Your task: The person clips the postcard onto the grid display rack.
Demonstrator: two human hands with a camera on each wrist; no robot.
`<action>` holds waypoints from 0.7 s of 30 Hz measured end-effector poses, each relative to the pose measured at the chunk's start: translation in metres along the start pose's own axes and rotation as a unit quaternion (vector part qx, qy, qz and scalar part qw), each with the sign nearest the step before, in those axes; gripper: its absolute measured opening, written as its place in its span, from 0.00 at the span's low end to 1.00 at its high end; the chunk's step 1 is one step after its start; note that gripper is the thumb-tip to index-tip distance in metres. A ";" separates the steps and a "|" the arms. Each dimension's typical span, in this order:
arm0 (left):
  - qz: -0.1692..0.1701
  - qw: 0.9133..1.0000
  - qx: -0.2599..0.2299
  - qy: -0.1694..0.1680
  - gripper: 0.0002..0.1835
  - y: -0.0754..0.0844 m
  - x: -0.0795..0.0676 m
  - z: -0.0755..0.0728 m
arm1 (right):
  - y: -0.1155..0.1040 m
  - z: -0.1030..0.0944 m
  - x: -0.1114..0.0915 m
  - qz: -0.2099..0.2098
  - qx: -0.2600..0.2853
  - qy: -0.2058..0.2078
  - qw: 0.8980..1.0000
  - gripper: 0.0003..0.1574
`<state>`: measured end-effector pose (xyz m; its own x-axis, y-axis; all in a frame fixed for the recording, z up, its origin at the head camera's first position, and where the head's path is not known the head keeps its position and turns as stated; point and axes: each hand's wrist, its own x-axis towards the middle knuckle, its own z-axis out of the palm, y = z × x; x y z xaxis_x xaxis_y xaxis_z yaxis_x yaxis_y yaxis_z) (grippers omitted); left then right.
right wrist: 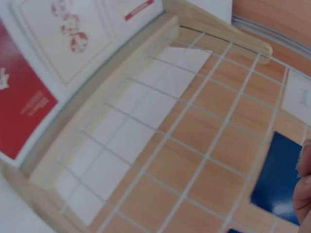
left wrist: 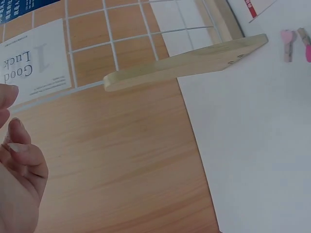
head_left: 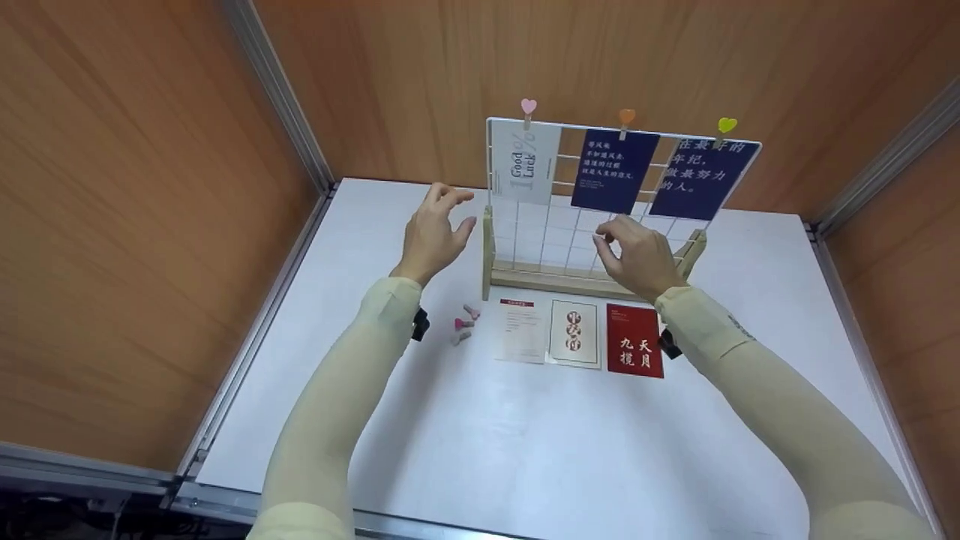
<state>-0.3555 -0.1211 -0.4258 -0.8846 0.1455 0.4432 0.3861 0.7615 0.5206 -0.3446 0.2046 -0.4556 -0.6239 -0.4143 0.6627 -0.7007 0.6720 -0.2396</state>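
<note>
A white wire grid rack point(head_left: 540, 232) on a wooden base carries three cards along its top. A white "Good Luck" card point(head_left: 525, 165) hangs at left under a pink heart clip point(head_left: 529, 107). In the middle a dark blue card point(head_left: 615, 172) hangs under an orange heart clip point(head_left: 627, 116); another blue card point(head_left: 701, 180) hangs at right under a yellow heart clip point(head_left: 727, 125). My left hand point(head_left: 433, 232), empty with fingers loosely bent, hovers left of the rack. Before the grid, below the middle card, my right hand point(head_left: 637, 255) has its thumb and fingers curved, nothing visible between them.
On the white table point(head_left: 480, 435) before the rack lie a white card with red header point(head_left: 521, 334), a bordered card point(head_left: 574, 360) and a red card point(head_left: 634, 330). Small clips point(head_left: 460, 324) lie left of them. Wooden panels point(head_left: 390, 90) enclose the table.
</note>
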 end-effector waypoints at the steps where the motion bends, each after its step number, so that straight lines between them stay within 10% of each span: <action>1: -0.001 1.000 0.000 -0.002 0.18 -0.003 -0.004 0.003 | 0.003 0.001 -0.004 0.008 -0.002 -0.009 1.000 0.06; 11: -0.027 0.998 -0.011 -0.057 0.14 -0.026 -0.042 0.027 | 0.029 0.005 -0.039 0.114 -0.031 -0.112 0.987 0.12; 21: -0.072 0.989 0.000 -0.130 0.11 -0.045 -0.071 0.044 | 0.053 0.011 -0.078 0.257 -0.010 -0.264 0.930 0.21</action>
<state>-0.3217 -0.1382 -0.5130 -0.9677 0.1934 0.1617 0.2515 0.7857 0.5652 -0.3368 0.2661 -0.5283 -0.9610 -0.2757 0.0223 -0.2602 0.8740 -0.4104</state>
